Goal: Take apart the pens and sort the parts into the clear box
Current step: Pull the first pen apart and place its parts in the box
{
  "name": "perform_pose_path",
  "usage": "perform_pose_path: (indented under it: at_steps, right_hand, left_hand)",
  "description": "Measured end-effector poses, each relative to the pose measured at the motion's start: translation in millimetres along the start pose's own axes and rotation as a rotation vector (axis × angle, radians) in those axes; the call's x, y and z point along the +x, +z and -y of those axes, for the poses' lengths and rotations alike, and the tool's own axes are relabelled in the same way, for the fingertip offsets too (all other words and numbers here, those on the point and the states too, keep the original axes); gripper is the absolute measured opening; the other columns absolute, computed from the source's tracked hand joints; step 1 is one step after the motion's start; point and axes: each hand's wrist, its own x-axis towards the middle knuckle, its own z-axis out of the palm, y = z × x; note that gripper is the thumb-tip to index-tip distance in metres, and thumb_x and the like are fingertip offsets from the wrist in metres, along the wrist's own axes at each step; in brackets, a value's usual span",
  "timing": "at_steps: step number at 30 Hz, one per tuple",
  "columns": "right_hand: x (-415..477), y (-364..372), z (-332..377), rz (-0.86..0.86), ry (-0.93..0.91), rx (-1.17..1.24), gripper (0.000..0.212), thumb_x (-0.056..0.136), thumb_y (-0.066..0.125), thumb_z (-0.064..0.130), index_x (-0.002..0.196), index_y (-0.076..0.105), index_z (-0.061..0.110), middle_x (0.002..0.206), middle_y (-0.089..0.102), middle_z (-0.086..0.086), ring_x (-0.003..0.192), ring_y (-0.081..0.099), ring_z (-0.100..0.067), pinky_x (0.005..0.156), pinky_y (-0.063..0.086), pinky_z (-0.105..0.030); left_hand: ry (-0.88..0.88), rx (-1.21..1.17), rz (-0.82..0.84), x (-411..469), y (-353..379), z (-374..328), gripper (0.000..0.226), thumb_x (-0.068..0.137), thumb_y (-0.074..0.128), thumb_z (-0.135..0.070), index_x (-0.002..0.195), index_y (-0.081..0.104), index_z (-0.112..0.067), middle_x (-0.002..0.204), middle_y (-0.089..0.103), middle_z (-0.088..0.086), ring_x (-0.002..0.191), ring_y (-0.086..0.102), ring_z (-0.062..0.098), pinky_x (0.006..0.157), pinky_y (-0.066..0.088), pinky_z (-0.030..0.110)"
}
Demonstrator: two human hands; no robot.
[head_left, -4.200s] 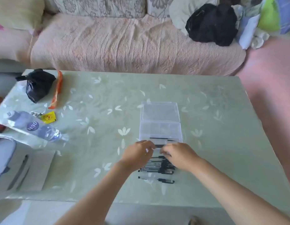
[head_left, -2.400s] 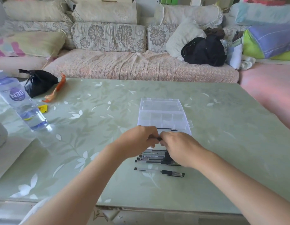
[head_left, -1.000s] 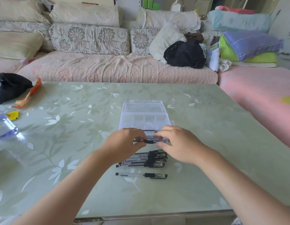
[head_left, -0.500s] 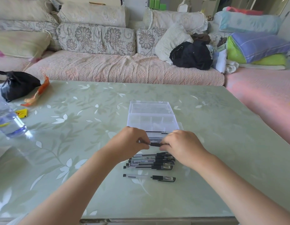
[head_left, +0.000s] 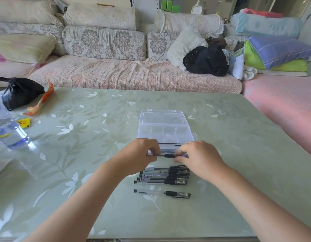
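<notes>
The pink-covered sofa runs behind the green flowered table in front of me. The clear box sits mid-table with its lid open away from me, and thin dark parts lie in its near row. Just this side of it, my left hand and right hand each pinch one end of a pen, holding it level above the table. Below my hands lies a heap of pens, with one lone pen nearest me.
</notes>
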Motion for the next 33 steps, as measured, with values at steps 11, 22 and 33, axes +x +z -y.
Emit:
perform_pose_path:
  at_steps: [11,22,33]
  right_hand:
    - [1,-2,-5,-0.025,0.063,0.044,0.012,0.084,0.070,0.044,0.085,0.070,0.032,0.063,0.048,0.023,0.061,0.043,0.007,0.055,0.027,-0.014]
    - [1,-3,-8,-0.042,0.084,0.054,0.012,0.082,0.071,0.045,0.079,0.067,0.034,0.066,0.049,0.023,0.063,0.044,0.007,0.055,0.027,-0.014]
    - [2,-1,-10,-0.041,0.073,0.054,0.013,0.083,0.070,0.046,0.081,0.067,0.033,0.064,0.048,0.022,0.063,0.044,0.006,0.055,0.027,-0.014]
  left_hand:
    - [-0.011,-0.031,0.036,-1,-5,4,0.025,0.089,0.067,-0.022,0.093,0.052,-0.042,0.091,0.060,-0.021,0.073,0.056,0.007,0.064,0.044,0.018]
    - [-0.021,-0.071,0.036,-3,-8,5,0.023,0.088,0.068,-0.028,0.092,0.050,-0.042,0.091,0.061,-0.018,0.064,0.054,-0.003,0.061,0.041,0.018]
    - [-0.065,-0.098,0.059,-2,-15,10,0.007,0.091,0.059,-0.032,0.090,0.058,-0.038,0.085,0.067,-0.019,0.070,0.060,0.018,0.066,0.050,0.032]
